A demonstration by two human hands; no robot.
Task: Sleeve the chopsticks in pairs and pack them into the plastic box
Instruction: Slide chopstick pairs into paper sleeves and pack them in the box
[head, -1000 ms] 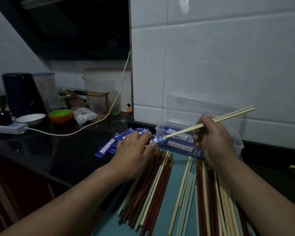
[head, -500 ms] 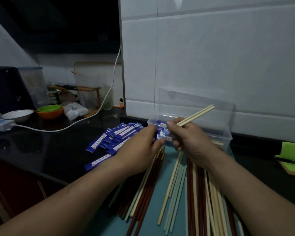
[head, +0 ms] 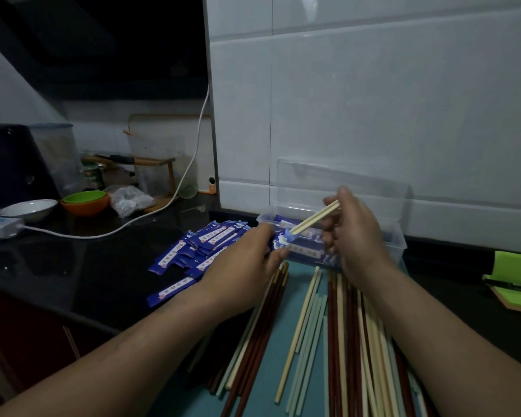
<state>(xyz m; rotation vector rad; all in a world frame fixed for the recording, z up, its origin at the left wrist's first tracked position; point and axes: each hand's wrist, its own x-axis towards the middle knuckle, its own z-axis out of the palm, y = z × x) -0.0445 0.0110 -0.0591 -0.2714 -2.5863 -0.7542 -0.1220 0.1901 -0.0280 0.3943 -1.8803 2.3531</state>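
The glossy black worktop (head: pixel 73 266) is carrying a teal mat (head: pixel 300 278) at its near edge, with a pile of blue chopstick sleeves (head: pixel 205 245) lying just left of it and a clear plastic box (head: pixel 397 236) sitting behind. Farther left, a white bowl (head: pixel 29 207), an orange bowl (head: pixel 86 207) and a power strip (head: pixel 0 227) are resting.

Looks like a home kitchen. Told by a glossy black worktop (head: pixel 73 266) backed by white wall tiles (head: pixel 373 115), with a dark extractor hood (head: pixel 103 40) overhead at the left. Further back: 1 white bowl (head: pixel 27 207), a green bowl (head: pixel 85 196) nested in an orange bowl (head: pixel 86 208), a chopping board (head: pixel 163 130) leaning on the wall, a dark appliance (head: pixel 9 164), a power strip (head: pixel 0 227) with a white cable (head: pixel 193 152).
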